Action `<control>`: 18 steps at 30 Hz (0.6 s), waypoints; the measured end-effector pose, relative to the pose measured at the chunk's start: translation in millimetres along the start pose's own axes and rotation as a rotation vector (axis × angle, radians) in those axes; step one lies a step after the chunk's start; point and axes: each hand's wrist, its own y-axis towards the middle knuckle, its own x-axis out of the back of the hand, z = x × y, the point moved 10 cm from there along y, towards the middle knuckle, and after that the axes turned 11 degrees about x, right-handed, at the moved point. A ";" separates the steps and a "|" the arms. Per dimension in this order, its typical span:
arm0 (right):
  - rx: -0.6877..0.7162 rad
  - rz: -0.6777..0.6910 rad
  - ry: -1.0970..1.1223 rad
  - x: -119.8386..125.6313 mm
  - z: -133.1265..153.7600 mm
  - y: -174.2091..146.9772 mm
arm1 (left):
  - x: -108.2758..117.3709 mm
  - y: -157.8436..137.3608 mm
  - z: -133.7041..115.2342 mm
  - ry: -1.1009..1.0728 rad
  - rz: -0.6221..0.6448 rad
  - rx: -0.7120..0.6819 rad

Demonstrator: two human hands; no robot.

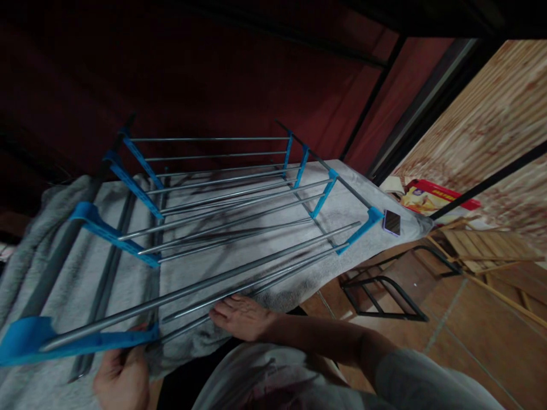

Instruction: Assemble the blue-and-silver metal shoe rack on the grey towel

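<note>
1. Head view, 12 = far side: tube rack (231, 223) spans roughly 8 to 3, sitting on the grey plush blanket (290, 287).
2. Left hand (122, 376) at 8: my thumb and fingers are pinched on the near-left blue bracket (106, 340), by its inner end. Good anchor spot. Best kept snug so the bracket can't twist.
3. Right hand (241, 316) near 7: fingers close together, tips on the middle near tube (192, 309). Can't tell if I'm gripping or only resting; thumb's hidden.
4. That tube's left end, toward 8, looks short of the bracket. I'd sight along it first, then push straight; any angle will likely bind.
5. Thick near tube (205, 285): right end at 3 overlaps the near-right blue bracket (361, 230). Can't tell if it's seated. Worth checking before I load the left side.
6. I'd press one hand toward the other. Soft blanket probably gives poor backing, so the rack could skid.
7. Phone (392, 222) at 3, just beside that right bracket. A skid could knock it off.
</note>
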 end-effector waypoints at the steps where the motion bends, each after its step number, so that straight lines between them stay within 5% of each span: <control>1: 0.003 -0.008 0.007 3.3 1.6 -1.3 | -1.4 -0.3 -0.7 -0.005 0.014 0.040; 6: -0.110 -0.099 0.025 19.2 -8.5 -9.9 | -14.0 -11.5 -22.7 -0.115 0.147 0.053; 10: -0.231 -0.012 0.032 1.5 -30.9 -5.0 | -25.6 -9.2 -16.2 -0.334 0.239 0.105; 18: -0.229 0.046 0.088 -1.9 -32.7 -3.7 | -35.8 -21.8 -13.0 -0.656 0.293 0.220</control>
